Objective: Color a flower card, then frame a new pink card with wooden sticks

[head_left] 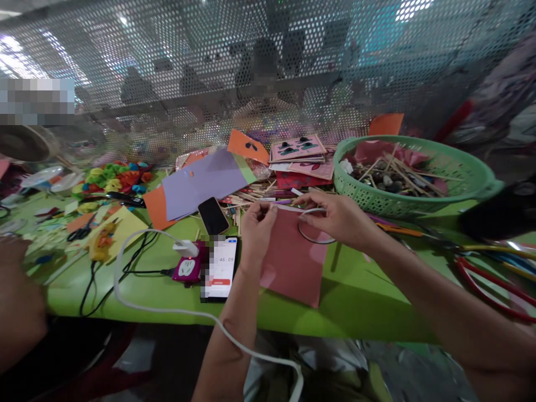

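A sheet of pink paper (295,257) lies near the front of the green table, below both hands. My left hand (257,223) is closed at its top left corner, thumb and finger pinching the edge. My right hand (330,215) is beside the top right part of the sheet, fingers curled around a thin grey loop (318,242) that hangs over the paper; its material is unclear. By the right fingertips shows a small white stub (296,191). A purple strip (285,201) runs along the sheet's top edge.
Left of the sheet lie a phone with a lit timer (221,268), a dark phone (213,216) and a purple power socket (187,269) with a white cable. A green basket (419,209) of sticks and stones stands right, near red-handled scissors (481,290). Another person's arm (20,307) is at left.
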Demonstrator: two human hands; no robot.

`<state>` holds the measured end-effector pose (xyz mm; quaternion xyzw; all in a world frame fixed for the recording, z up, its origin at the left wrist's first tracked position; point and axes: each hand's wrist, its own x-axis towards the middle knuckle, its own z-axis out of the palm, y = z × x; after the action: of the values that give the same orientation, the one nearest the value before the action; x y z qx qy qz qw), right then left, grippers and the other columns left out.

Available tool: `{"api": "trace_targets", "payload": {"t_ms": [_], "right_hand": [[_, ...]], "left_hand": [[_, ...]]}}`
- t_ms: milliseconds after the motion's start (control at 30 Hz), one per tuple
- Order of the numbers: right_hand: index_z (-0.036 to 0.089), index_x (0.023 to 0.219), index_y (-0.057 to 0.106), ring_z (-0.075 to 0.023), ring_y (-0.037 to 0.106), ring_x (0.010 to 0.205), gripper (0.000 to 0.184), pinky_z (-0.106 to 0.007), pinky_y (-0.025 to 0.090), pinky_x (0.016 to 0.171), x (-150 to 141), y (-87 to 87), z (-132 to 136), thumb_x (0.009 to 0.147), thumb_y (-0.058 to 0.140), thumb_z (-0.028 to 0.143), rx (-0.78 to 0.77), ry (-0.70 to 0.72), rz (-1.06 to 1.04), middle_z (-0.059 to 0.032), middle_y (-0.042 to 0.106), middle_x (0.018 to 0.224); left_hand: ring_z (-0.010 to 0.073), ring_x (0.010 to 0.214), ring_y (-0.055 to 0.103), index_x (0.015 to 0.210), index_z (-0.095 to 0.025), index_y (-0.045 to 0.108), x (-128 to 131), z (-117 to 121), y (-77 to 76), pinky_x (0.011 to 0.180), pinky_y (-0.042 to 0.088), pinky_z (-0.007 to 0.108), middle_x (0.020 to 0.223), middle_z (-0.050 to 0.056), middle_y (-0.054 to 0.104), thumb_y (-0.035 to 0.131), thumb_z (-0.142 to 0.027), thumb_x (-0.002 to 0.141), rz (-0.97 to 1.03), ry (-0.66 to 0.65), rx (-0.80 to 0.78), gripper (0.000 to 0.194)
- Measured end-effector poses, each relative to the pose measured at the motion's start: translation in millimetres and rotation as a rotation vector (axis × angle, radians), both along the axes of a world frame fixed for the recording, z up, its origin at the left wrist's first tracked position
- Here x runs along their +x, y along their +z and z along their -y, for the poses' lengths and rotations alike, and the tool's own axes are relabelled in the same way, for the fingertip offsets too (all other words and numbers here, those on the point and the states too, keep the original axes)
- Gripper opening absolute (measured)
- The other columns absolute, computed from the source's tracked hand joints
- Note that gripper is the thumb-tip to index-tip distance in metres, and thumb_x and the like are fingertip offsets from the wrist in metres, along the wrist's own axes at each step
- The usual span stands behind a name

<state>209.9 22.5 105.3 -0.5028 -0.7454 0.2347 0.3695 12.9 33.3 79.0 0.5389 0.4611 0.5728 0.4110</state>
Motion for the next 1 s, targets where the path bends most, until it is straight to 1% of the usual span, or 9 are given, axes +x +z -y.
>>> {"api": "trace_targets", "payload": {"t_ms": [67,167,267,400,467,567,700,867,1000], "right_hand": [[0.025,0.108,0.077,-0.0267,0.074,0.090,0.026,-0.038,0.053,0.083,5,0.9,-1,0.085,0.074,0.036,-0.017,0.029,-0.020,-0.0056,0.081,0.097],[0.024,0.105,0.077,-0.0256,0.075,0.092,0.028,-0.037,0.054,0.084,13,1.4,-3,0.086,0.075,0.045,-0.057,0.102,-0.065,-0.0068,0.080,0.103],[0.025,0.105,0.076,-0.0243,0.074,0.090,0.030,-0.035,0.054,0.081,18,3.0,-4,0.088,0.074,0.049,-0.065,0.107,-0.039,-0.0065,0.080,0.102],[0.026,0.100,0.077,-0.0216,0.070,0.077,0.022,-0.033,0.049,0.073,19,7.2,-1,0.089,0.070,0.044,-0.001,0.042,0.082,-0.0034,0.079,0.090],[0.027,0.096,0.076,-0.0215,0.069,0.077,0.017,-0.033,0.048,0.073,18,9.2,0,0.087,0.070,0.040,0.012,0.034,0.108,-0.0025,0.079,0.086],[0.027,0.093,0.075,-0.0222,0.070,0.077,0.015,-0.033,0.048,0.073,19,11.1,0,0.084,0.071,0.039,-0.007,0.045,0.093,-0.0021,0.079,0.084],[0.026,0.090,0.073,-0.0217,0.070,0.074,0.017,-0.033,0.050,0.071,20,11.6,-1,0.082,0.072,0.041,-0.040,0.061,0.043,-0.0025,0.079,0.083],[0.026,0.088,0.073,-0.0224,0.072,0.077,0.018,-0.033,0.053,0.074,19,13.0,1,0.082,0.073,0.043,-0.056,0.060,-0.015,-0.0034,0.079,0.084],[0.026,0.085,0.072,-0.0227,0.072,0.078,0.016,-0.034,0.053,0.074,18,17.1,4,0.082,0.073,0.042,-0.083,0.072,-0.008,-0.0036,0.079,0.083]], "left_hand": [[0.0105,0.067,0.050,0.075,-0.020,0.064,-2,-1,-1.6,0.068,0.041,0.023,0.070,-0.004,0.057,0.074,-0.037,0.082,0.027,0.007,-0.011,0.021],[0.0104,0.067,0.049,0.075,-0.020,0.063,-3,-1,-2.7,0.069,0.042,0.023,0.068,-0.005,0.055,0.074,-0.037,0.082,0.039,-0.002,-0.016,0.021],[0.0101,0.066,0.049,0.075,-0.020,0.064,-2,-1,-3.2,0.068,0.042,0.023,0.068,-0.005,0.056,0.073,-0.036,0.082,0.042,-0.001,-0.006,0.020],[0.0100,0.066,0.049,0.075,-0.019,0.066,0,-1,-4.9,0.066,0.041,0.022,0.068,-0.004,0.058,0.074,-0.036,0.081,0.039,0.009,-0.011,0.019],[0.0101,0.066,0.050,0.076,-0.019,0.067,1,-1,-5.8,0.066,0.042,0.022,0.068,-0.004,0.059,0.075,-0.034,0.081,0.046,0.000,-0.015,0.018],[0.0101,0.065,0.051,0.076,-0.019,0.067,1,0,-5.2,0.065,0.042,0.022,0.068,-0.004,0.060,0.075,-0.034,0.081,0.047,-0.008,-0.025,0.018],[0.0104,0.065,0.051,0.075,-0.019,0.067,1,2,-1.5,0.065,0.043,0.023,0.068,-0.004,0.060,0.074,-0.034,0.081,0.036,0.002,-0.046,0.018],[0.0104,0.065,0.052,0.075,-0.019,0.067,2,2,-0.9,0.067,0.044,0.024,0.069,-0.004,0.060,0.074,-0.033,0.080,0.067,0.009,-0.043,0.015],[0.0106,0.065,0.051,0.075,-0.020,0.068,2,3,-0.7,0.066,0.043,0.024,0.068,-0.003,0.060,0.073,-0.032,0.081,0.086,-0.001,-0.034,0.014]]}}
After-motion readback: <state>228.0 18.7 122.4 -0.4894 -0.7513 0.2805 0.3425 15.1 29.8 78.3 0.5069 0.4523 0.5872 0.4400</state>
